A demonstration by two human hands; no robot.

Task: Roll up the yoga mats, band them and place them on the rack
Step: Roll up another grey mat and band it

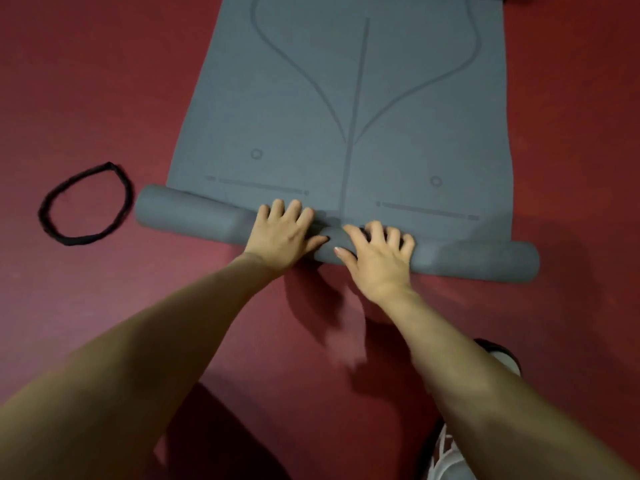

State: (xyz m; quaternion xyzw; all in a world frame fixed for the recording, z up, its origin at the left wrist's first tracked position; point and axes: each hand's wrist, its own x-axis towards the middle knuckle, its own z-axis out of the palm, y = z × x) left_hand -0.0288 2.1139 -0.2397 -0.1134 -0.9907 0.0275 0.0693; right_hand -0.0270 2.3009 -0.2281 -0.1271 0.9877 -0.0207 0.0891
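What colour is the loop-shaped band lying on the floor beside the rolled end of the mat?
Black. The band lies on the dark red floor, left of the grey mat; head view, the only one.

Dim, warm indoor light, soft shadows on the red floor (104, 306) at lower centre, slight overall blur, wide-angle edge stretch.

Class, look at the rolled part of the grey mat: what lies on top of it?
Both hands press on the roll: left hand, right hand, fingers spread. The roll's middle beneath them is hidden.

Head camera looks steeply down, close above floor (104, 323).
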